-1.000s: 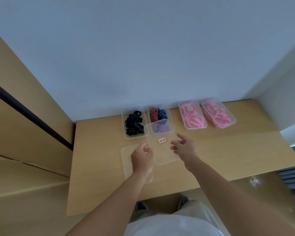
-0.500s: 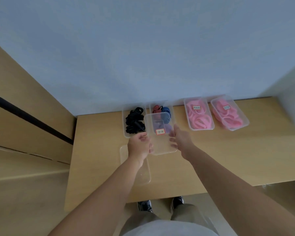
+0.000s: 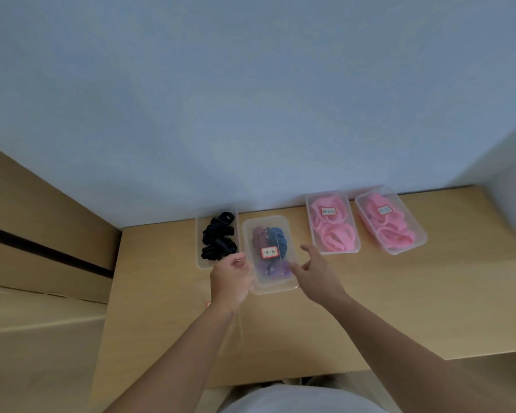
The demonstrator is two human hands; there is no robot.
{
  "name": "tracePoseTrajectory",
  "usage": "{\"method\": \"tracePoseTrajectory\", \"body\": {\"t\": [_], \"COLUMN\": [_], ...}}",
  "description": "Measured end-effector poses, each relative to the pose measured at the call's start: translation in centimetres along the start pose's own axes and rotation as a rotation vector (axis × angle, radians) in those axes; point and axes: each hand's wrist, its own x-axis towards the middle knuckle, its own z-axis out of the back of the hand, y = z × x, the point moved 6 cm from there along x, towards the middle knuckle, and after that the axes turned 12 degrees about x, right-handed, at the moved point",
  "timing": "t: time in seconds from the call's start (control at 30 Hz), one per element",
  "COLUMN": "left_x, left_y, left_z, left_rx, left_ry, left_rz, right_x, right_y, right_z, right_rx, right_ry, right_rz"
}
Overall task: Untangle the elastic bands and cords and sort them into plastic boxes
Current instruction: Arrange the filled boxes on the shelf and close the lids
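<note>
The lidded box of mixed bands is sitting on the table. The left hand is curling against its left edge, grip unclear; the right hand is hovering loosely open, holding nothing, at its right edge.

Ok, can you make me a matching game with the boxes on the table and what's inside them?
Column one:
1. Leftmost box
2. Second box from the left
3. Rightmost box

Column two:
a. pink bands
b. black bands
c. red, blue and purple bands

Right pairs: 1-b, 2-c, 3-a.
</note>
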Motion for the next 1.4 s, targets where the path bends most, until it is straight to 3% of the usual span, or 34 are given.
{"method": "tracePoseTrajectory", "body": {"t": [0.27, 0.47, 0.73, 0.93, 1.13, 1.4], "left_x": [0.5, -0.8, -0.8, -0.9, -0.2, 0.2], "left_y": [-2.4, -1.5, -1.7, -2.0, -1.9, -2.0], "left_z": [-0.3, -2.0, -2.7, -3.2, -3.2, -3.0], "left_rx": [0.268, 0.301, 0.357, 0.321, 0.403, 0.488], "left_ry": [-0.147, -0.222, -0.292, -0.274, -0.256, -0.211], "left_rz": [-0.019, 0.061, 0.007, -0.003, -0.023, -0.096], "right_x": [2.4, 3.6, 5.0, 5.8, 6.9, 6.8], "right_y": [2.5, 3.4, 3.7, 3.1, 3.5, 4.1], "right_z": [-0.9, -1.9, -2.0, -2.2, -3.8, -5.1], "right_rx": [-0.163, -0.197, -0.252, -0.325, -0.743, -0.863], "right_ry": [0.055, 0.099, 0.127, 0.136, 0.175, 0.226], "right_rz": [0.126, 0.201, 0.283, 0.343, 0.555, 0.634]}}
